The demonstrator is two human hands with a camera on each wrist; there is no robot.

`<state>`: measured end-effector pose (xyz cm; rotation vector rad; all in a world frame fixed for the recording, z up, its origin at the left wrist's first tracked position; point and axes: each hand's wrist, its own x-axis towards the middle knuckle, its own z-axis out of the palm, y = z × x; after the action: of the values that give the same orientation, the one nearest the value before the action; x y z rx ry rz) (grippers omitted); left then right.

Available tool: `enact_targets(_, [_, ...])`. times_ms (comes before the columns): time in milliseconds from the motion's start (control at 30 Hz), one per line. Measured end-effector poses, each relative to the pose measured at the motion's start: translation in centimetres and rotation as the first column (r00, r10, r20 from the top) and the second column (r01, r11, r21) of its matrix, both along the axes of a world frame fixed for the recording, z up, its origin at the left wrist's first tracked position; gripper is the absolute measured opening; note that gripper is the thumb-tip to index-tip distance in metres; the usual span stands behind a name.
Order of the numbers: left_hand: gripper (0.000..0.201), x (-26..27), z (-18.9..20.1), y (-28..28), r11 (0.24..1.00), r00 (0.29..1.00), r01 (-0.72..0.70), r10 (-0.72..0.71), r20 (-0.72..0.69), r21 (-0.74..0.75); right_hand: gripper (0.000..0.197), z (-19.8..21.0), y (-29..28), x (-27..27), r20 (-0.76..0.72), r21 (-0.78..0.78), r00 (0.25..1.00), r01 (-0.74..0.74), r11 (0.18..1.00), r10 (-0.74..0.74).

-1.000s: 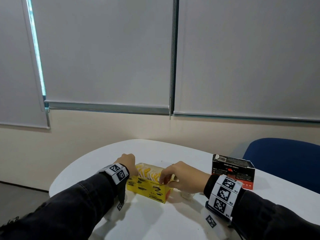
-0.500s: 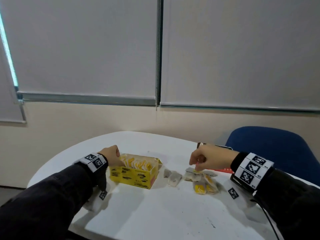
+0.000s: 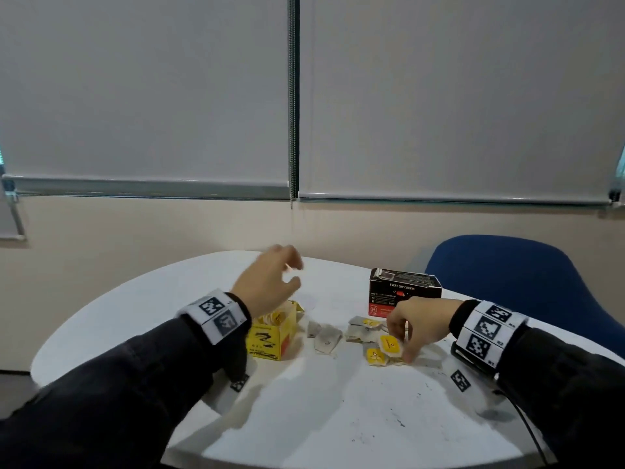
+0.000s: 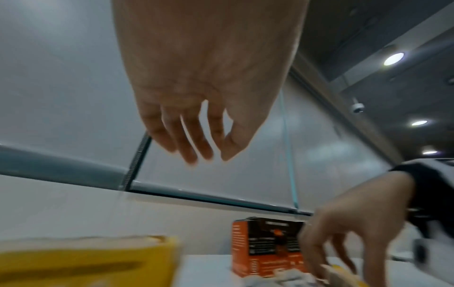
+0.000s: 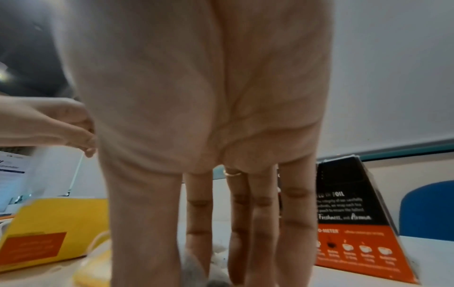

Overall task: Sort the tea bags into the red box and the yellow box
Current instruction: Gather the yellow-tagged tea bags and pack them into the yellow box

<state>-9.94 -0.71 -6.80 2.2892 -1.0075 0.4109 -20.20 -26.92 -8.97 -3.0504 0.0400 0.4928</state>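
The yellow box point(image 3: 270, 336) stands open, left of centre on the white table point(image 3: 338, 418), with yellow-tagged tea bags inside. The red and black box point(image 3: 402, 296) stands further right and back. Between them lies a loose pile: grey tea bags point(image 3: 324, 336) and yellow-tagged tea bags point(image 3: 375, 355). My left hand point(image 3: 291, 275) hovers above the yellow box, fingers loosely spread and holding nothing, as the left wrist view point(image 4: 209, 155) confirms. My right hand point(image 3: 402, 343) reaches down onto the pile. Its straight fingers point(image 5: 245, 223) point downward and their tips touch the tea bags.
A blue chair point(image 3: 524, 275) stands behind the table's right side. Closed roller blinds cover the windows behind. The near half of the table shows only some dark marks. Marker bands wrap both wrists.
My right hand left the yellow box, passed near the red box and came down onto the pile. My left hand lifted off the yellow box's side into the air.
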Motion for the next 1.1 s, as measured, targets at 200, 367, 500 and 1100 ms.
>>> enact_targets(200, [0.031,-2.4,-0.8,-6.2,0.829,0.954,0.084,0.093,-0.285,0.553,0.029,0.5,-0.9,-0.2,0.037,0.064,0.998,0.043,0.997,-0.045])
enact_targets(367, [0.041,-2.7,-2.0,-8.3,0.639,0.977,0.005,0.16,-0.139,0.77,0.027,0.5,-1.4,-0.9,0.059,0.135,0.997,0.041,0.99,-0.049])
enact_targets(500, [0.045,-1.8,-2.8,-8.8,0.643,0.987,-0.046,0.148,-0.064,0.764,0.02,0.5,-2.1,-1.2,0.069,0.163,0.996,0.052,0.985,-0.064])
enact_targets(1100, [0.012,-0.5,0.7,-9.4,0.99,0.7,0.08,-0.142,-0.7,-0.12,0.018,1.4,-2.4,3.8,0.424,0.759,0.804,-0.066,0.647,-0.416])
